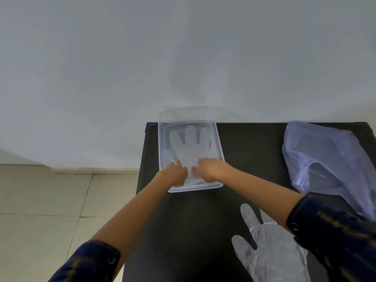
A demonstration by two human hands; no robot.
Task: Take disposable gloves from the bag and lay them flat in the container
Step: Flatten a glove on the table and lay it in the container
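Floor (40, 200): pale tiles fill the lower left of the frame, below a white wall (101, 58).
Left sleeve (89, 263): dark blue cuff with a snap button, bottom left; bare forearm runs up toward frame centre.
Left hand (176, 171): palm down inside the container, fingers (175, 162) spread flat, pressing on the glove's cuff end, gripping nothing.
Container (161, 139): clear rectangular tub on the black counter (244, 143), centre of frame, with a clear lid (193, 113) standing behind it at the upper edge.
Glove in container (190, 143): translucent, lying flat, its digits pointing to the top of the frame.
Right hand (211, 169): just right of the left one, fingers (203, 160) flat on the same glove, nothing grasped.
Loose glove (270, 251): flat on the counter, lower right, partly under the right forearm.
Bag (325, 157): pale bluish plastic, crumpled, right edge of the frame, well apart from the container.
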